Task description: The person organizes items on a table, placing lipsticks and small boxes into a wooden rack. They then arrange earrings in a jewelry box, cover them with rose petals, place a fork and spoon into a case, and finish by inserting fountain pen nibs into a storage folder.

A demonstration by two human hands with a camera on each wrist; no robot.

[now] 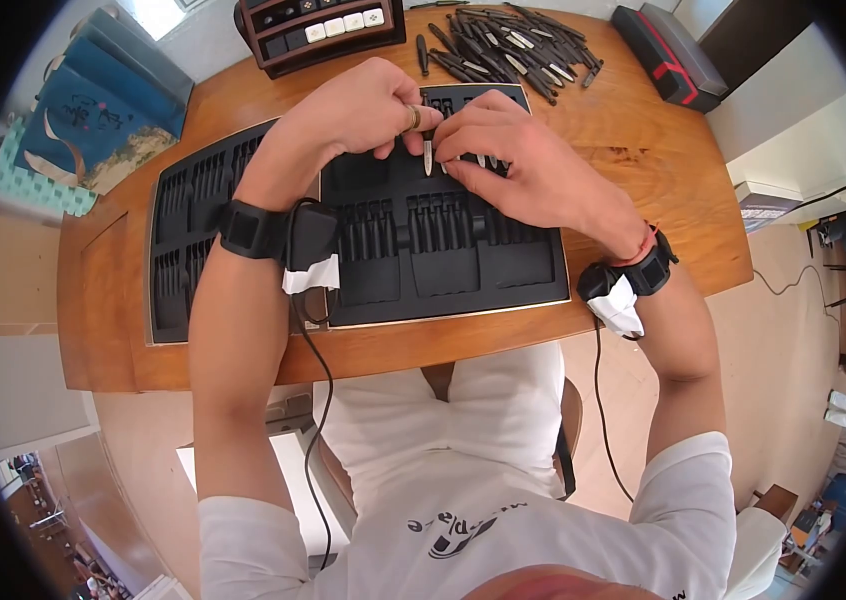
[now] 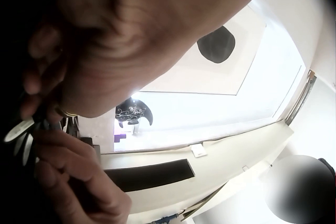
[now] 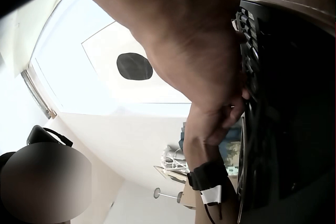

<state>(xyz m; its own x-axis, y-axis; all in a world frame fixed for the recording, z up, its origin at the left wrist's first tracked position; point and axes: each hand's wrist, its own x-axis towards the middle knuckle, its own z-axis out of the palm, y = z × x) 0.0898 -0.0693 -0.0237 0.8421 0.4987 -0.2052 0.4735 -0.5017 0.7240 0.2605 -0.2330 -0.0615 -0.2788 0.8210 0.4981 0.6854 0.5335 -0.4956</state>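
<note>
Both hands meet over the upper part of a black foam tray (image 1: 363, 290) in the head view. My left hand (image 1: 368, 105), a ring on it, pinches a slim dark piece with a silver, leaf-shaped end (image 1: 428, 158) that points toward me. Close beside it, my right hand (image 1: 523, 160) has its fingers bent down at the slots; I cannot tell whether they pinch a piece. Several more silver ends (image 1: 483, 160) show under the right hand. In the left wrist view, two silver ends (image 2: 19, 130) lie between the hands' fingertips.
Behind the tray, a pile of similar slim dark pieces (image 1: 518, 50) covers the table. A second slotted tray (image 1: 171, 250) lies at left. A small wooden rack (image 1: 323, 30), a black-and-red box (image 1: 668, 60) and a blue bag (image 1: 108, 90) stand around the edges.
</note>
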